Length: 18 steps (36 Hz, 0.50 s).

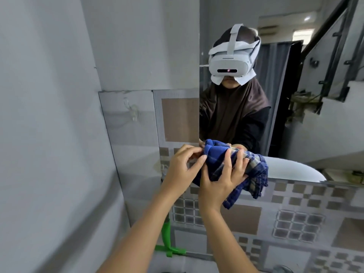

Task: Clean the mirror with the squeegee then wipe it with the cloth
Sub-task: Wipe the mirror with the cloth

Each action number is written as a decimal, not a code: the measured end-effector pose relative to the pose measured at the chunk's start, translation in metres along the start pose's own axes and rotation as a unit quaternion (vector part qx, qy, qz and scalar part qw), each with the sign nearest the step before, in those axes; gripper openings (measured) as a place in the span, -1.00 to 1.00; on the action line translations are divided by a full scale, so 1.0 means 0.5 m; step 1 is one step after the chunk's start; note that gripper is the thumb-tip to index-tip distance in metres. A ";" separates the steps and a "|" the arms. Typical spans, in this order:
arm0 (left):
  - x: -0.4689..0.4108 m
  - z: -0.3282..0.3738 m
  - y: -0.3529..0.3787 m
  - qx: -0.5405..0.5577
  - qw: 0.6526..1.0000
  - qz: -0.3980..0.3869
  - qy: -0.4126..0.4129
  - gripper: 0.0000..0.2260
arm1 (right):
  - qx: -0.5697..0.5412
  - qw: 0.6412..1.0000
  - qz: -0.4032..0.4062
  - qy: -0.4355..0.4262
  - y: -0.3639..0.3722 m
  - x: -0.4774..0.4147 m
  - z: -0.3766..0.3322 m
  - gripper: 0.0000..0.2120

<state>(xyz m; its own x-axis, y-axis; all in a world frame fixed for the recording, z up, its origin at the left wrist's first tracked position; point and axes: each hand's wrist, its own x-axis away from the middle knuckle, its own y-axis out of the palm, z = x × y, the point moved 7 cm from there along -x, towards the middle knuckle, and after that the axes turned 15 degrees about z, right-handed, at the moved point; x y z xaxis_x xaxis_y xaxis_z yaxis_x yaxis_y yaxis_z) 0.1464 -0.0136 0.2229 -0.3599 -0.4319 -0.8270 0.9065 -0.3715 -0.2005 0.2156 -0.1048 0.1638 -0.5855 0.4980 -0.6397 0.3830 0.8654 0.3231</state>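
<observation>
A blue checked cloth [242,174] is bunched up in front of the mirror's lower left corner. My right hand [222,180] grips it from below, fingers spread over its front. My left hand [183,168] pinches the cloth's left edge with thumb and fingertips. The mirror [315,115] hangs on the wall and reflects a person wearing a white headset, a doorway and a stair rail. A green squeegee [167,241] hangs low against the tiled wall, below my left forearm, touched by neither hand.
Patterned grey and brown tiles [295,223] cover the wall under the mirror. A plain grey wall [49,115] closes in on the left. A clear plastic hook [132,111] sticks to a tile left of the mirror. A white basin rim shows in the mirror.
</observation>
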 end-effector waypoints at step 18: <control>-0.030 0.062 -0.008 -0.033 0.997 0.016 0.071 -0.84 | 0.006 0.993 -0.121 -0.011 -0.042 -0.007 -0.020 -0.40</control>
<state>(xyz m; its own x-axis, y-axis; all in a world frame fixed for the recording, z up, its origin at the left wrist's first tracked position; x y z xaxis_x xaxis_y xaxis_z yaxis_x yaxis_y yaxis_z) 0.1412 -0.0312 0.2524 -0.3000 -0.3208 -0.8984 0.9314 -0.3022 -0.2031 0.2024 -0.1242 0.1661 -0.6457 0.2733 -0.7130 0.2418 0.9589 0.1486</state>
